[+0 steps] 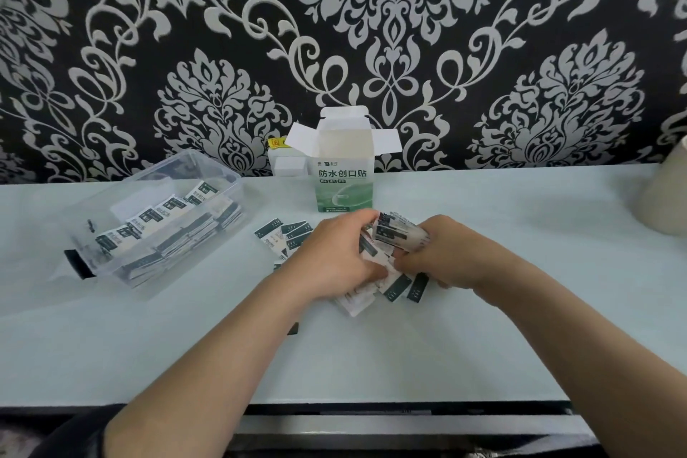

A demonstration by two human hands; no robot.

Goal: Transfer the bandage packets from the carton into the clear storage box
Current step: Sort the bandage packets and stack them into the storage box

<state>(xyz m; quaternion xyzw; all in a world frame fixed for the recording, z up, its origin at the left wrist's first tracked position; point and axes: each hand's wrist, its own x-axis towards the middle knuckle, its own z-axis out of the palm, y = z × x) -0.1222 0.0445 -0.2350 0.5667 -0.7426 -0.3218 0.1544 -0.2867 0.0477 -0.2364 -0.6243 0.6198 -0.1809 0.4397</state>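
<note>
A white and green carton (345, 175) stands upright with its flaps open at the back of the table. In front of it lies a loose heap of bandage packets (396, 284). My left hand (334, 257) and my right hand (442, 253) both curl around a bunch of these packets, gathering them between the fingers. More packets (284, 234) lie flat just left of my left hand. The clear storage box (111, 219) sits at the left, open, holding several packets in rows.
A small white box with a yellow label (282, 160) stands behind the carton against the patterned wall. A pale rounded vessel (667, 190) sits at the table's right edge. The table's front edge (371, 403) runs below my forearms.
</note>
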